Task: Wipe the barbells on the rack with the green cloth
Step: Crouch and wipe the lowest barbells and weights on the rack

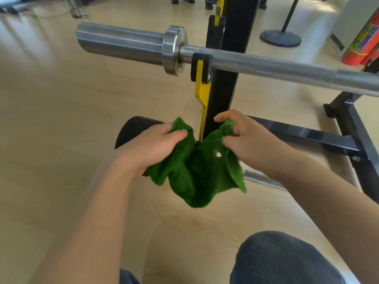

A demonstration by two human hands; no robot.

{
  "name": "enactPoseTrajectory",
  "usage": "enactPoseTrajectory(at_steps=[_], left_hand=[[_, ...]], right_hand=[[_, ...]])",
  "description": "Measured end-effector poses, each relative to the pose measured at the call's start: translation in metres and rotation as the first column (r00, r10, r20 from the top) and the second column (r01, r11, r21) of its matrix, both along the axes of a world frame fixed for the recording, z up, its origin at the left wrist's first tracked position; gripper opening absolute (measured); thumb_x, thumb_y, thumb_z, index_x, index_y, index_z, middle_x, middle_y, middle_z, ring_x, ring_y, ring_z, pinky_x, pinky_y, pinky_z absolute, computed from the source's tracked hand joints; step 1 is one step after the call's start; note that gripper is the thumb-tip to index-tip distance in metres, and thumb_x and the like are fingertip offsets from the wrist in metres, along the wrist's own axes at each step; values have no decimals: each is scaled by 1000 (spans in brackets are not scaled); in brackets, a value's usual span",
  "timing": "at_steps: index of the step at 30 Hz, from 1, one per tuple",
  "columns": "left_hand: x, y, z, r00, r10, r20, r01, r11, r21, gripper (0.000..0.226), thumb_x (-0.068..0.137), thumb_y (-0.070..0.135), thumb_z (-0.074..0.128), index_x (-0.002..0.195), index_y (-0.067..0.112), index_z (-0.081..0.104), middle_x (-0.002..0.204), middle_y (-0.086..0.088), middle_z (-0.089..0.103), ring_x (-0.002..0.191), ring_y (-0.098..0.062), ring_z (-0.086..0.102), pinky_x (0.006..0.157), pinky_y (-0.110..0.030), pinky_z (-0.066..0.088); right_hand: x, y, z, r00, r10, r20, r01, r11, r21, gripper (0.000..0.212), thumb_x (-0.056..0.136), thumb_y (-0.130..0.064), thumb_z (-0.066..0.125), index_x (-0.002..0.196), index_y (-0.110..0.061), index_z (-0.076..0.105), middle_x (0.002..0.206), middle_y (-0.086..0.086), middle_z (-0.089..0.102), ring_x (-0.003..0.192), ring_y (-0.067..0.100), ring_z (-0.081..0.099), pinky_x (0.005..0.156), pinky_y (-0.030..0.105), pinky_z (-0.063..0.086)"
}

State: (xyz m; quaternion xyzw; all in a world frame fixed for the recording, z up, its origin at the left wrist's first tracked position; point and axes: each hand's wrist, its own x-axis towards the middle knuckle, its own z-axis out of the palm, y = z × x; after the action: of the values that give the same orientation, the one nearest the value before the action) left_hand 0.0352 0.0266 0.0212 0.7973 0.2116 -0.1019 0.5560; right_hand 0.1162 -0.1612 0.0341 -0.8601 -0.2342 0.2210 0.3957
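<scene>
— How is the green cloth point(196, 171) held?

— It is gripped at two upper corners, in front of the black upright of the rack point(225, 95). One corner is pinched by the left hand point(155, 146), thumb and curled fingers closed over the fabric. The other corner is pinched by the right hand point(244, 138), its fingertips bent onto the cloth. The rest of the cloth is left hanging in loose folds between and below the two hands; a small pale spot is seen near its middle.

— And where are the barbells, measured from that upright?

— The upper barbell point(266, 66) is carried across the upright on a yellow hook point(202, 89); its smooth sleeve point(121, 43) and collar are projected to the left of the upright, its knurled shaft to the right. A lower barbell point(260, 178) is partly covered by the cloth and the right forearm; only a knurled stretch is seen to the right of the upright's foot. A black round end point(133, 130) is seen left of the upright, behind the left hand.

— Anything else near the upright?

— The black base frame point(307, 134) is spread to its right across the pale wooden floor point(51, 119). A knee in dark fabric point(276, 259) is seen well below it.
</scene>
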Motion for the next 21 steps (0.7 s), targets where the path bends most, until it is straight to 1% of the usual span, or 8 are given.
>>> enactPoseTrajectory(at_steps=[2,5,10,13,15,17,19,21], left_hand=[[1,-15,4,996,-83,12,82,996,44,27,100,48,46,110,32,66,97,6,74,87,-10,71,82,-33,54],[3,-32,5,981,-190,32,188,980,69,33,96,58,46,115,37,62,102,13,71,96,-5,65,81,-26,46],[6,-34,1,977,-208,53,201,974,105,34,91,53,56,118,33,58,104,10,70,98,-7,65,87,-30,48],[7,-33,-6,968,-244,52,218,928,302,19,98,32,51,114,26,59,98,4,68,93,-14,65,89,-40,53],[8,-33,-9,963,-265,56,217,880,423,21,100,24,44,115,23,58,94,1,66,89,-19,64,84,-43,54],[7,-31,-9,964,-257,61,214,895,391,25,101,22,39,106,17,63,88,-7,66,85,-27,65,80,-47,53],[7,-27,-6,969,-245,36,222,924,312,31,99,22,37,96,6,63,85,-19,63,84,-34,63,81,-51,51],[9,-25,-5,967,-254,-5,246,928,281,28,96,20,39,82,2,54,76,-18,50,74,-32,55,73,-48,45]], right_hand=[[-4,11,4,950,-84,-302,139,976,166,42,100,-5,48,139,-22,46,110,10,64,94,27,69,78,42,61],[-6,21,11,636,30,-771,384,854,350,46,101,-14,48,147,-13,39,135,22,52,112,35,63,87,51,58],[-3,28,9,551,79,-831,447,813,373,67,96,-18,55,154,-25,23,139,23,46,115,38,60,94,56,53],[1,28,0,548,151,-823,325,868,376,74,86,-13,59,153,-18,26,141,25,47,121,42,58,99,65,46],[6,24,-5,675,116,-728,158,942,296,67,84,-6,57,148,-11,36,137,22,54,117,36,62,94,56,54],[10,15,-5,920,158,-358,-163,986,14,60,85,-2,58,142,-14,44,118,10,62,102,21,64,82,34,60],[15,5,-10,926,376,26,-343,870,-355,76,78,-10,71,145,-28,38,114,2,52,102,16,52,78,29,52],[15,1,-16,858,480,182,-339,797,-500,91,71,-23,81,145,-41,30,129,1,36,120,22,34,96,38,44]])
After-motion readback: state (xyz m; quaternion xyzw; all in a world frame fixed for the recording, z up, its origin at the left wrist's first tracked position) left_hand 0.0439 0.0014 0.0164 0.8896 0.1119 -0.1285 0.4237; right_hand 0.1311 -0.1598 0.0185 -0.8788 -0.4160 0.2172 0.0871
